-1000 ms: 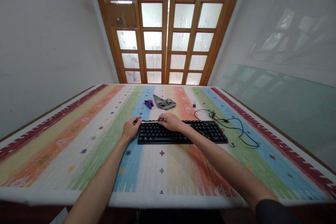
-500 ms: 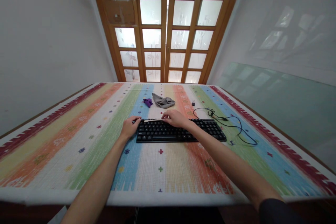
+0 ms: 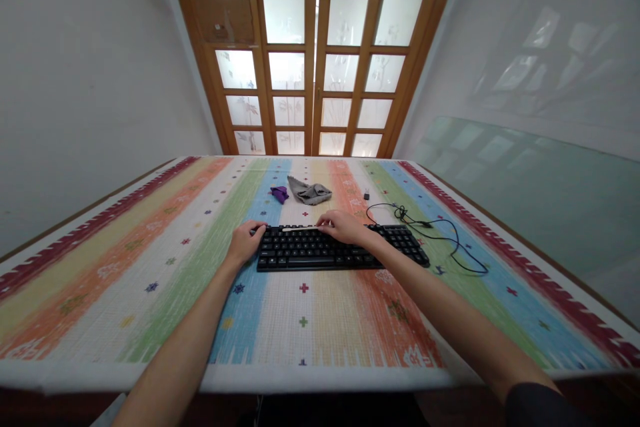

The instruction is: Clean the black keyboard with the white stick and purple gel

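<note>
A black keyboard (image 3: pixel 345 257) lies across the middle of the striped tablecloth (image 3: pixel 125 280). My left hand (image 3: pixel 244 242) grips its left end, fingers curled over the edge. My right hand (image 3: pixel 344 227) rests on the back row of keys with its fingers closed. It is pinching the right end of a thin pale strip (image 3: pixel 300 229) that lies along the top row. The keyboard's black cable (image 3: pixel 440 240) loops away to the right.
A crumpled grey cloth (image 3: pixel 310 191) and a small purple object (image 3: pixel 279 193) lie behind the keyboard. A tiny dark item (image 3: pixel 367 196) sits near the cable. A wooden glazed door (image 3: pixel 315 67) stands beyond the table, and a glass panel (image 3: pixel 540 180) leans at the right.
My right hand has slid to the right along the keyboard's back row, baring more of the pale strip. My left hand has stayed on the keyboard's left end.
</note>
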